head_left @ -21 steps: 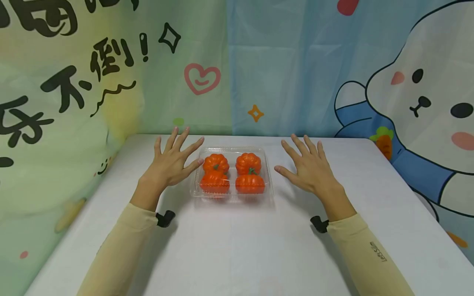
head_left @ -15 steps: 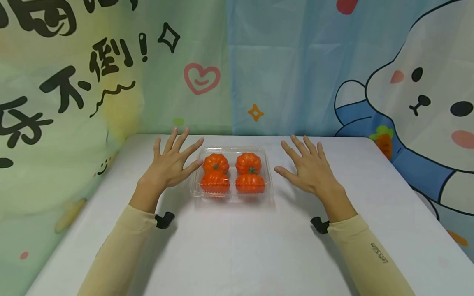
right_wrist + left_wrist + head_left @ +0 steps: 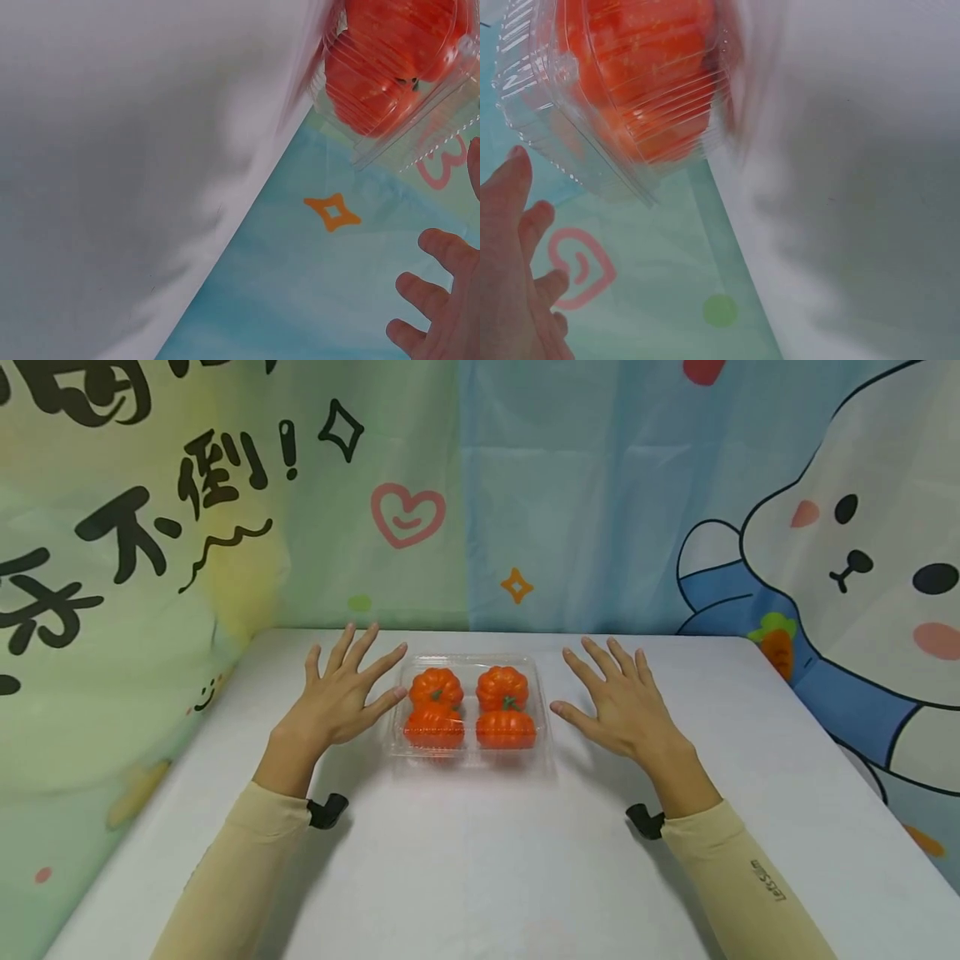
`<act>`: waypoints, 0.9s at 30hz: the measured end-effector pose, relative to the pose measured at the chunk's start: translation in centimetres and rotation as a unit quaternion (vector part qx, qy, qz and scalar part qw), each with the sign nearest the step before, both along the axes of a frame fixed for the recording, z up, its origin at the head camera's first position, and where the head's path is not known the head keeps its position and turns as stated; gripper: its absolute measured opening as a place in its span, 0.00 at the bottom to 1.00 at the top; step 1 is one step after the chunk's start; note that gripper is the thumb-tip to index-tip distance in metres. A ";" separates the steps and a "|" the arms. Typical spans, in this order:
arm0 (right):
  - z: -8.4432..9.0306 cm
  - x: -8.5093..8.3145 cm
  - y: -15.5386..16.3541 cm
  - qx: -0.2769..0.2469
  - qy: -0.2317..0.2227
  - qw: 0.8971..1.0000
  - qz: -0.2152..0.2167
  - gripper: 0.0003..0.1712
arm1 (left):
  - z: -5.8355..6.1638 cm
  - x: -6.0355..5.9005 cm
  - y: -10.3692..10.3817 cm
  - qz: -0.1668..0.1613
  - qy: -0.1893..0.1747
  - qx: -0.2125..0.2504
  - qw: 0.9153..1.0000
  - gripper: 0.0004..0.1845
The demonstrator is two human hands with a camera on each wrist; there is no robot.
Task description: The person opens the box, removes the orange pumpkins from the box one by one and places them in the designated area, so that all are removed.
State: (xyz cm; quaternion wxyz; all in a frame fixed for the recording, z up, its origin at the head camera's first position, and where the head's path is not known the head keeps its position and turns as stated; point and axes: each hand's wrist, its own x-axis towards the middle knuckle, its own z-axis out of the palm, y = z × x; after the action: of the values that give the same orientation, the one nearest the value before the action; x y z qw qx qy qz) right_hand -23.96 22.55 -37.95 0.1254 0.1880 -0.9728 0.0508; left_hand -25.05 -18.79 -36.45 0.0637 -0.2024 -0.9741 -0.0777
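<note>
Since the earlier head frames I see almost no motion: both hands have slid a shade lower and toward 9 o'clock in the picture, as has the whole scene, so the head camera has likely tipped rather than the hands advanced. I judge the work not yet begun. The left hand [image 3: 339, 699] lies flat on the counter [image 3: 480, 860], fingers [image 3: 360, 647] spread and released, its forefinger tip at the 9 o'clock edge of the clear clamshell box [image 3: 470, 752]; contact cannot be confirmed. The right hand [image 3: 622, 706] lies likewise, released, thumb just beside the box's 3 o'clock edge. The box sits mid-counter between them, lid apparently closed over four orange pumpkins [image 3: 437, 687]. Both wrist views are blurred; each shows only fingertips [image 3: 510, 225] and one box corner [image 3: 390, 82].
</note>
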 end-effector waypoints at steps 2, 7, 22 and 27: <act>0.0 0.1 -0.1 -0.001 0.004 1.000 0.004 0.49 | 0.0 0.1 0.0 0.000 -0.003 0.001 1.000 0.36; 0.0 0.4 -0.4 0.000 0.012 1.000 0.009 0.48 | 0.0 0.4 -0.1 0.000 -0.008 -0.003 1.000 0.36; 0.0 0.9 -1.5 -0.008 0.033 0.999 0.042 0.47 | -0.9 1.7 -1.0 0.007 -0.014 0.016 1.000 0.36; 0.0 1.2 -2.0 -0.008 0.051 0.997 0.058 0.44 | -1.1 1.9 -1.2 0.008 -0.016 0.017 1.000 0.36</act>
State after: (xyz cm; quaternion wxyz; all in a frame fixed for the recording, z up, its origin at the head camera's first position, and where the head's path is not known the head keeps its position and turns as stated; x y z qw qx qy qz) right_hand -22.80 20.53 -37.91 0.1732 0.2455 -0.9521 0.0565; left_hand -23.13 -19.95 -37.55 0.0518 -0.1918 -0.9753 -0.0969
